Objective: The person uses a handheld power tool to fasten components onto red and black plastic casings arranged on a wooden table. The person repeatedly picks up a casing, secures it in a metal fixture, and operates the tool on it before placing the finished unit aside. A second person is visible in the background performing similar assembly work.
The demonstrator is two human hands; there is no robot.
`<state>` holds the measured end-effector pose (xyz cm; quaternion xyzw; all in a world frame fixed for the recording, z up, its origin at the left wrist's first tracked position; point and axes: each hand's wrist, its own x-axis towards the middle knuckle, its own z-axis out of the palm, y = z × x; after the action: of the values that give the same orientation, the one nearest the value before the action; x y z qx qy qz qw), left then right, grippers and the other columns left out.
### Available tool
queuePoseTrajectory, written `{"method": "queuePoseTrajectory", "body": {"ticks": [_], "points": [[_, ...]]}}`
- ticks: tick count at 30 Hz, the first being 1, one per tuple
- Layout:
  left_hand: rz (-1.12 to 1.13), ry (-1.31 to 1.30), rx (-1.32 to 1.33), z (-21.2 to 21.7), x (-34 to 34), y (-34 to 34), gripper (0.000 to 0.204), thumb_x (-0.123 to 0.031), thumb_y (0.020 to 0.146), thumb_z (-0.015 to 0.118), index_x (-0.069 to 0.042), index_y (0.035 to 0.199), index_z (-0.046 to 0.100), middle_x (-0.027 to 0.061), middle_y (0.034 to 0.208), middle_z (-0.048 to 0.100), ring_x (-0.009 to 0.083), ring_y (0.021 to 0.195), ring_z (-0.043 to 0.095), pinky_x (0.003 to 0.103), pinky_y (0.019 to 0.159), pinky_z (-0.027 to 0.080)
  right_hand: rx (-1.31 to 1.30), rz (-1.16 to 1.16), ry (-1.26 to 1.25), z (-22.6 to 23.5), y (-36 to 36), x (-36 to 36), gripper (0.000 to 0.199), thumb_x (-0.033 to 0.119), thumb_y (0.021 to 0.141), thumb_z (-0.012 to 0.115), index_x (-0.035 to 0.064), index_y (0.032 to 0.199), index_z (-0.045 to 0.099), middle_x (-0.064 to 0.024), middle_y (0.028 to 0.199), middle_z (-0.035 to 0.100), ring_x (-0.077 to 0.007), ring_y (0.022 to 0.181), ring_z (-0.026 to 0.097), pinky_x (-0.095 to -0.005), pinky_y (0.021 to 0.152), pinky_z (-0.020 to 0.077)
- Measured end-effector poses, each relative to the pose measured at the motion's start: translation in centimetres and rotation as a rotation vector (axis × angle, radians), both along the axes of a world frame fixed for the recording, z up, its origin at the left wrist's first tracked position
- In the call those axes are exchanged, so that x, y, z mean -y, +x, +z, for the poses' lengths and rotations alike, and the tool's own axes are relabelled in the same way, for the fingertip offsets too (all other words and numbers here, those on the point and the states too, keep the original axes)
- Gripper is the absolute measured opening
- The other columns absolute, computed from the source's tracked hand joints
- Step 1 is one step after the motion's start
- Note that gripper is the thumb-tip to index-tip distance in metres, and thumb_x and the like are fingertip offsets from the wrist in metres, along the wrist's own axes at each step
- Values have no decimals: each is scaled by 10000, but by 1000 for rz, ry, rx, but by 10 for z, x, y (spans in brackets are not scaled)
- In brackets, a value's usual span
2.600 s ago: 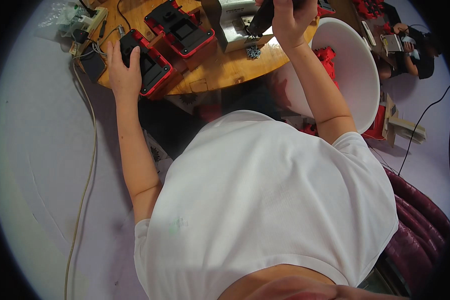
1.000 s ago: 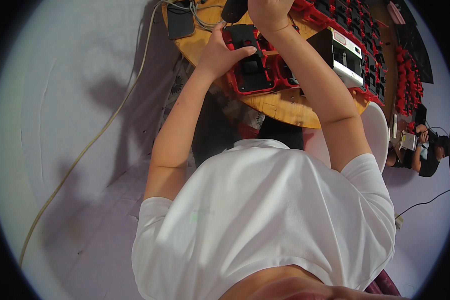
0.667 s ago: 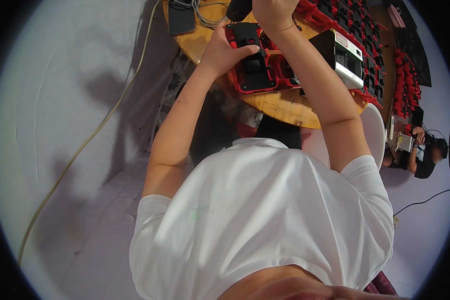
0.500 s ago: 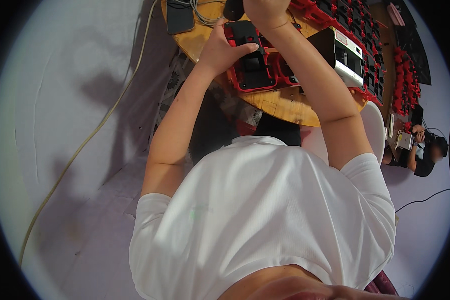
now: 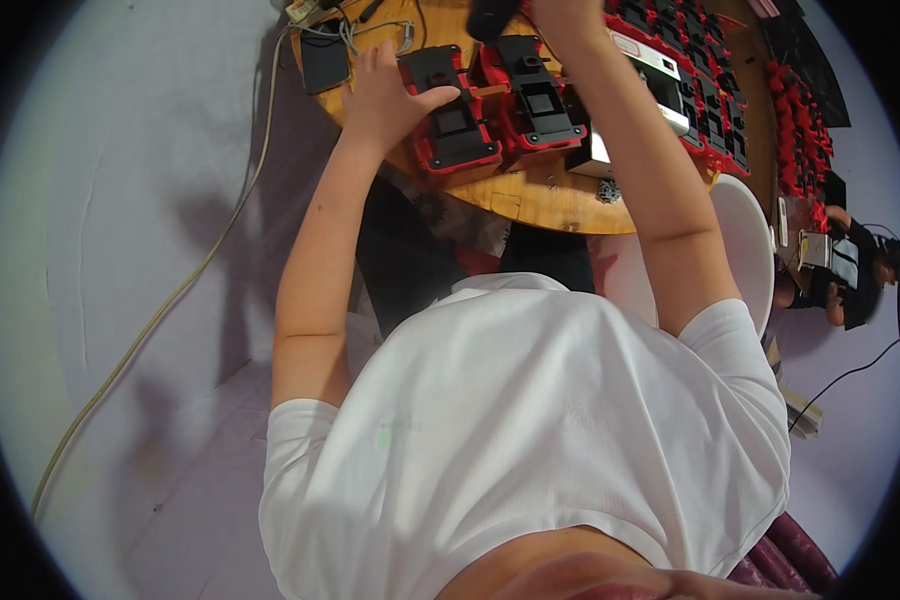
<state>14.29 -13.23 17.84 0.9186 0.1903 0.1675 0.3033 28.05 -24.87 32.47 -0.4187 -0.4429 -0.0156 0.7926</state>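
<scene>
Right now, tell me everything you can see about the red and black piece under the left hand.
The red and black piece is a flat rectangular red tray with a black moulded insert that has a small square window near its middle; it looks like plastic. It lies flat near the front edge of the round wooden table, right beside a matching piece on its right. The left hand rests on its left side, thumb stretched across the black top. Finer detail is too small to tell.

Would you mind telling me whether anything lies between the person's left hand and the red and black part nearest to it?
Nothing visible does: the left hand already rests against the red and black part on the wooden table, its fingers touching the part's upper left edge.
</scene>
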Motion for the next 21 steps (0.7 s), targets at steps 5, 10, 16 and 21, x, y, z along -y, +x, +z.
{"method": "queuePoseTrajectory", "body": {"ticks": [5, 10, 16, 21], "points": [[-77, 426, 186, 11, 36, 58, 818, -538, 758, 706, -20, 1343, 462, 153, 1460, 398, 334, 1381, 322, 592, 1054, 289, -169, -82, -213, 32, -22, 76, 311, 284, 934, 634, 30, 1052, 499, -83, 911, 604, -150, 745, 640, -292, 632, 554], [-157, 316, -240, 26, 74, 94, 851, -749, 736, 584, -16, 1168, 589, 182, 1261, 581, 319, 1233, 509, 590, 1029, 295, -108, -46, -174, 11, -26, 124, 363, 248, 937, 633, 29, 1165, 455, -99, 958, 613, -161, 784, 658, -292, 621, 564], [-278, 252, -199, 27, 56, 110, 939, -802, 711, 558, 54, 1093, 613, 233, 1072, 656, 348, 1047, 627, 398, 911, 473, -248, -120, -278, 1, -24, 167, 337, 298, 949, 608, 51, 1116, 451, -65, 824, 592, -124, 616, 607, -277, 524, 524], [-225, 83, -147, 43, 16, 109, 894, -766, 731, 588, 10, 1173, 611, 184, 1043, 673, 298, 1002, 654, 401, 895, 486, -275, 11, -159, 4, -22, 167, 371, 380, 949, 595, 57, 1073, 460, -60, 783, 574, -128, 571, 593, -282, 495, 519]]}}
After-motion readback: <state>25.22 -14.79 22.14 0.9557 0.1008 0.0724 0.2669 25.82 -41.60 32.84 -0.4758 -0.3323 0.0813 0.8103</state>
